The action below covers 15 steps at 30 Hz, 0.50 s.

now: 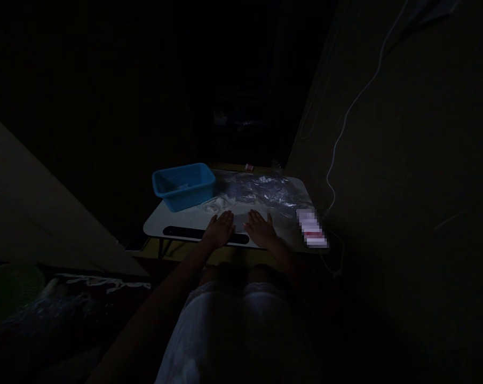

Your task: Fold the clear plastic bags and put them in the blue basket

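Note:
My left hand (220, 229) lies palm down near the front edge of a small white table (155, 221), by the dark slot (183, 232). To its right my right hand (260, 228) rests flat in the same way, a small gap between the two. Both have their fingers stretched out, and nothing shows in either. Clear crumpled plastic (275, 189) spreads over the table beyond my hands. A whitish bundle (216, 204), too dim to name, sits just behind my left hand. The blue basin (191, 196) stands at the back left of the table.
A lit phone (312, 228), its screen blurred, lies at the table's right edge. A white cable (347, 114) hangs along the right wall. At the back edge is a small red and white item (249, 167). A green basin (13, 290) sits low at the left. The room is very dark.

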Tool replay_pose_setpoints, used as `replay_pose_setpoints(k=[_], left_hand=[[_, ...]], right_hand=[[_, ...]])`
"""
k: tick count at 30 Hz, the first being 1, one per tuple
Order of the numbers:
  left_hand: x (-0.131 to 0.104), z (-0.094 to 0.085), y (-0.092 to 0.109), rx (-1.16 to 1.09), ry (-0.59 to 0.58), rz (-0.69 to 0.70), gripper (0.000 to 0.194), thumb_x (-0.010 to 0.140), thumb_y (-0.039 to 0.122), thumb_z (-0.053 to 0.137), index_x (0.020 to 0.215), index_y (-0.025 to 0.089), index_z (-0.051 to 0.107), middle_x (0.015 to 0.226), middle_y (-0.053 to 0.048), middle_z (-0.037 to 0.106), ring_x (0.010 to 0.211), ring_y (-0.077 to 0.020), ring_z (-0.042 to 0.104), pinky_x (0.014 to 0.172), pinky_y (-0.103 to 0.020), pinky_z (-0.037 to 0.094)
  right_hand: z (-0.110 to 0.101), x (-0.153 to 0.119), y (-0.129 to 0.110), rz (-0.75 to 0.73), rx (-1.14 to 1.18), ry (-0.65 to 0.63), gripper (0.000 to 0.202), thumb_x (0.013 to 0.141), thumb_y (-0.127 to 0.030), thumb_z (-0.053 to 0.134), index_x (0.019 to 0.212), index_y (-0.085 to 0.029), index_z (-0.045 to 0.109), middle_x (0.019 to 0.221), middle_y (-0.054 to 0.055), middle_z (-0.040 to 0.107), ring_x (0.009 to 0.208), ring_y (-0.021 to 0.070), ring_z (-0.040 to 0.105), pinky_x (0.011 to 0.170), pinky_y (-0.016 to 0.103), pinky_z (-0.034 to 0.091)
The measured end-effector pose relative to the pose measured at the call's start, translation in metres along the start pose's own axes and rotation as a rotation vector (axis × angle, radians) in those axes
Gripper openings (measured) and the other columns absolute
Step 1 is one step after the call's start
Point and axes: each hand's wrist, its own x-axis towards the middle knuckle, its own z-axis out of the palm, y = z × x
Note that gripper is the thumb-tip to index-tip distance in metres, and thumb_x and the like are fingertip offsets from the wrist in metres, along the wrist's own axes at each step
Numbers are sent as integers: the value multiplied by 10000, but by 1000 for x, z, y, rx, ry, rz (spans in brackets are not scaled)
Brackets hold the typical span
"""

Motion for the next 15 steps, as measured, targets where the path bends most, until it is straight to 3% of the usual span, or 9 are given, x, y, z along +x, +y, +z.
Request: replay_pose_setpoints(k=[5, 8, 15], left_hand=[[1, 3, -1, -8, 24, 13, 492, 879, 299, 222, 1314, 80, 294, 1390, -128, 253, 1279, -216, 233, 1011, -418, 212], [0, 3, -2, -8, 7, 3, 493, 879, 300, 222, 1317, 85, 289, 1391, -126, 249, 1280, -216, 230, 1014, -416, 206], [1, 6, -4, -53, 31, 9, 490, 872, 300, 239, 1311, 94, 305, 1386, -123, 265, 1281, -215, 228, 1018, -422, 205]], right_hand=[[3, 0, 10, 116, 9, 8, 535, 891, -411, 151, 1311, -117, 304, 1397, 116, 249, 1292, 204, 180, 1010, 536, 31], [4, -1, 12, 157, 41, 74, 531, 888, -391, 181, 1298, -86, 323, 1381, 134, 283, 1283, 219, 201, 1010, 520, 67], [5, -4, 19, 116, 118, 214, 429, 873, -253, 246, 1235, -97, 415, 1289, 119, 440, 1218, 187, 324, 997, 395, 182]])
